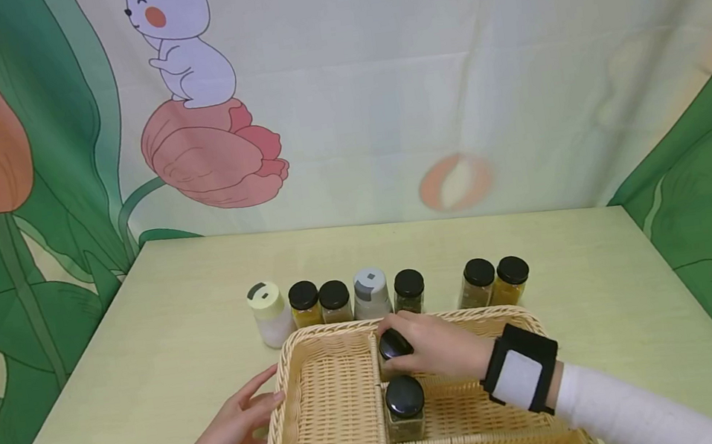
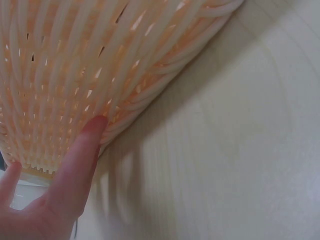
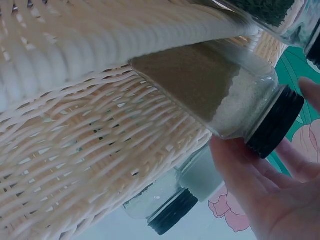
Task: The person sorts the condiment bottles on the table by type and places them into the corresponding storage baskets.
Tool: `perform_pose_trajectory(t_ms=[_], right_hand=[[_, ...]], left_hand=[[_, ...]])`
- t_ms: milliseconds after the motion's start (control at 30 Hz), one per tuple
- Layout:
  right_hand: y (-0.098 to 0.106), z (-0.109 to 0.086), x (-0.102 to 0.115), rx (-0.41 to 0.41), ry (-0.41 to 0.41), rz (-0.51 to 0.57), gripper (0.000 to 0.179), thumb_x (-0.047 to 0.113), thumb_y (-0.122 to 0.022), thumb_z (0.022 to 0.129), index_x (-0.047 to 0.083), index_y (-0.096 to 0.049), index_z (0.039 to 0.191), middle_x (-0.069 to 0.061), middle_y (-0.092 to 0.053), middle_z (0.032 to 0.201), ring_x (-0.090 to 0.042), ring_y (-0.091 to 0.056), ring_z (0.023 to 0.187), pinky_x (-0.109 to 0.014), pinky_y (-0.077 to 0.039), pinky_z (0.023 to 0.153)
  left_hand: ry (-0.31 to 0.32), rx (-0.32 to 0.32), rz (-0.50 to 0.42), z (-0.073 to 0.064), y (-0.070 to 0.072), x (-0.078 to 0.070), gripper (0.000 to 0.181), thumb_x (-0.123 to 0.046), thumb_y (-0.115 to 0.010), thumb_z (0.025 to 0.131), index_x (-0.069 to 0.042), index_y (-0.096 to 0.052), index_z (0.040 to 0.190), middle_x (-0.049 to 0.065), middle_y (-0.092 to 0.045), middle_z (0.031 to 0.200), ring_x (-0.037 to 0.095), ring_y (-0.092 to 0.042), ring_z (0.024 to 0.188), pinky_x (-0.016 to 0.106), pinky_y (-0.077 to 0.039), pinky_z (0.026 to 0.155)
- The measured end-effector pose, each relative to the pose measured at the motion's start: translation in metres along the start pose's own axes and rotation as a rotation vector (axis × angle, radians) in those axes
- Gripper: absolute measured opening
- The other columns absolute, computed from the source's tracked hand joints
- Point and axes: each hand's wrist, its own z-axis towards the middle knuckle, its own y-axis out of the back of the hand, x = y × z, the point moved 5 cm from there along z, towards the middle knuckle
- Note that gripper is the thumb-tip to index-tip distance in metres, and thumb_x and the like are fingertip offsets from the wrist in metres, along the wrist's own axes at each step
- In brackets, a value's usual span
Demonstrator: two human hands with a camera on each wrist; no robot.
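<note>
My right hand (image 1: 436, 343) reaches over a woven basket (image 1: 333, 405) and holds a spice jar by its black lid (image 1: 394, 344) in the far compartment, beside the divider. Grey-brown powder shows through this jar's (image 3: 195, 85) clear wall in the right wrist view, tilted against the basket's wicker edge. A second black-lidded jar (image 1: 405, 407) stands in the middle compartment, just nearer. On the basket's left side, my left hand (image 1: 237, 425) touches the outer wall with extended fingers; the left wrist view shows a fingertip (image 2: 95, 125) against the weave.
Behind the basket stands a row: a yellow-capped shaker (image 1: 270, 316), several black-lidded jars (image 1: 304, 304) and a grey-capped shaker (image 1: 372, 295). Two more jars (image 1: 477, 283) stand further right. A patterned curtain (image 1: 347, 103) hangs behind the table (image 1: 172, 314).
</note>
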Motion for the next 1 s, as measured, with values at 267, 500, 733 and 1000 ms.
perform_pose_trajectory(t_ms=[267,500,733,1000], right_hand=[[0.012,0.000,0.001,-0.008,-0.035,0.020,0.042,0.036,-0.051,0.088,0.009,-0.044,0.119,-0.012,-0.054,0.112,-0.020,-0.053,0.096,-0.038,-0.049,0.077],[0.030,0.000,-0.001,-0.057,-0.067,-0.004,0.041,0.033,-0.050,0.089,0.007,-0.044,0.120,-0.013,-0.054,0.115,-0.026,-0.051,0.104,-0.042,-0.047,0.083],[0.045,-0.003,-0.009,-0.100,-0.104,-0.057,0.037,0.027,-0.052,0.089,0.008,-0.044,0.119,-0.015,-0.056,0.112,-0.025,-0.052,0.102,-0.042,-0.047,0.082],[0.063,-0.007,-0.025,-0.149,-0.131,-0.091,0.036,0.025,-0.051,0.089,0.006,-0.045,0.119,-0.017,-0.054,0.116,-0.026,-0.050,0.104,-0.044,-0.046,0.084]], left_hand=[[0.004,0.007,0.003,0.000,0.000,0.000,0.064,-0.034,-0.050,0.089,-0.013,-0.015,0.138,0.030,-0.037,0.129,0.035,-0.048,0.107,0.057,-0.047,0.076],[0.002,0.004,-0.002,0.000,0.001,0.000,0.064,-0.034,-0.050,0.089,-0.014,-0.016,0.138,0.029,-0.038,0.129,0.035,-0.048,0.106,0.058,-0.047,0.076],[0.001,0.016,-0.007,-0.001,0.001,0.000,0.063,-0.034,-0.050,0.089,-0.013,-0.015,0.138,0.029,-0.038,0.129,0.035,-0.048,0.106,0.058,-0.046,0.076],[0.008,0.005,-0.006,-0.001,0.000,-0.001,0.064,-0.034,-0.050,0.088,-0.013,-0.016,0.138,0.031,-0.033,0.131,0.035,-0.049,0.105,0.057,-0.047,0.076]])
